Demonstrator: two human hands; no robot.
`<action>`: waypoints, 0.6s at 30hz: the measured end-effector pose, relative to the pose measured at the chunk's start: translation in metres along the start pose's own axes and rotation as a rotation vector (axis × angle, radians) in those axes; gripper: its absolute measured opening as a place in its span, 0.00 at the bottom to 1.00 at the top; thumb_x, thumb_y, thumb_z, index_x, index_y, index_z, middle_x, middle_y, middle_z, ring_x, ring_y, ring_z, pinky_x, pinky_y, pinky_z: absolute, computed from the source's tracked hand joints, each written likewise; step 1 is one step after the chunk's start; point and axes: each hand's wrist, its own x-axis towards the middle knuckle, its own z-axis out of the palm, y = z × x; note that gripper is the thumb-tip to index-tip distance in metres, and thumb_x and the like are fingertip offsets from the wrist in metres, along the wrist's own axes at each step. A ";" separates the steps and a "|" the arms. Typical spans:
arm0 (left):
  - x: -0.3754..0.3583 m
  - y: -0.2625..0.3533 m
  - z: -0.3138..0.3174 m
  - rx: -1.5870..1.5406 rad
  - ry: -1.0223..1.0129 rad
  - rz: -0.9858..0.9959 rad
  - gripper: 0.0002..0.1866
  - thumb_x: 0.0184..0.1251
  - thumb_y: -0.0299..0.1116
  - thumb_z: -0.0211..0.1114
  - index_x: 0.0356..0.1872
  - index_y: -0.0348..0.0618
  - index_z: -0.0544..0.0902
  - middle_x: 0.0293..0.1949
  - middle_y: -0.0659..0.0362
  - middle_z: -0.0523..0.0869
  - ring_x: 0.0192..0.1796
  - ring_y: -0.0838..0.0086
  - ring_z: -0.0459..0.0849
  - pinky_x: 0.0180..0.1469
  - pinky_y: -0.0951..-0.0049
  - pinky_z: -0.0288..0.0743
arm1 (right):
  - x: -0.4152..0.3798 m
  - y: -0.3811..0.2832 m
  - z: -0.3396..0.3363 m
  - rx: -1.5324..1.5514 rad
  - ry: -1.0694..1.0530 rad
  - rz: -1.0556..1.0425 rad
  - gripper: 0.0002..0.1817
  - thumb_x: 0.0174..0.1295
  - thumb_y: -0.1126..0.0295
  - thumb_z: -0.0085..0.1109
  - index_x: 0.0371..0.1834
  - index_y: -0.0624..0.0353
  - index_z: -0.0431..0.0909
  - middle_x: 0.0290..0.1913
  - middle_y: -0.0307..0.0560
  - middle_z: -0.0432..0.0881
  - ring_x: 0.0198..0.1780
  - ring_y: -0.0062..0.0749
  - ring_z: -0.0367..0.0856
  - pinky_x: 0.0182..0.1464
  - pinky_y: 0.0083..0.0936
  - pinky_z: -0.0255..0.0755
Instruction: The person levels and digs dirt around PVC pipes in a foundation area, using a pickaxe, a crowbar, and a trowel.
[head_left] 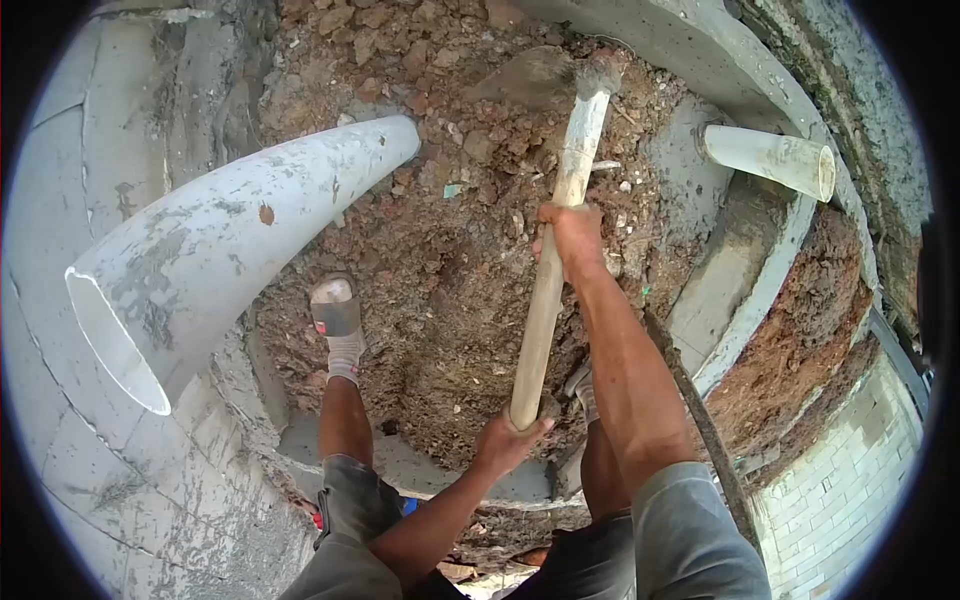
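Both my hands grip the pale wooden handle of a hoe point(541, 320). My left hand point(510, 445) is wrapped round the butt end, close in front of my legs. Farther up the shaft, my right hand point(575, 238) has its fingers closed around the wood. The hoe's dirt-covered blade point(525, 78) points left from the top of the handle and lies at the loose brown soil point(430, 330). My feet stand in this soil, the left one in a sock and a sandal point(337, 305).
A large grey-white pipe point(250, 205) sticks up on the left, its cut end towards me. On the right, a shorter white pipe point(770, 160) comes out beside a curved concrete wall point(720, 60). A concrete ledge point(740, 270) and a white brick wall point(850, 470) lie beyond my right arm.
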 end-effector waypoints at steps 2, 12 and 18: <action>0.027 -0.018 0.003 -0.116 -0.041 0.057 0.32 0.53 0.58 0.68 0.48 0.40 0.76 0.26 0.61 0.83 0.25 0.77 0.81 0.30 0.75 0.78 | -0.001 -0.004 0.004 -0.069 0.085 -0.059 0.20 0.52 0.71 0.61 0.44 0.73 0.70 0.23 0.50 0.75 0.18 0.32 0.76 0.18 0.29 0.73; -0.125 -0.169 0.059 0.202 -0.510 -0.153 0.37 0.52 0.51 0.72 0.59 0.41 0.71 0.46 0.50 0.83 0.53 0.64 0.80 0.56 0.66 0.70 | -0.186 0.147 -0.054 0.262 0.067 0.102 0.17 0.42 0.80 0.62 0.38 0.70 0.72 0.26 0.48 0.78 0.20 0.31 0.77 0.21 0.25 0.72; -0.096 -0.070 0.053 0.261 -0.308 0.175 0.31 0.49 0.52 0.71 0.53 0.50 0.74 0.37 0.50 0.84 0.41 0.57 0.84 0.43 0.61 0.76 | -0.205 0.055 -0.103 0.543 0.038 -0.218 0.15 0.40 0.80 0.54 0.36 0.65 0.68 0.22 0.48 0.71 0.17 0.36 0.73 0.20 0.30 0.74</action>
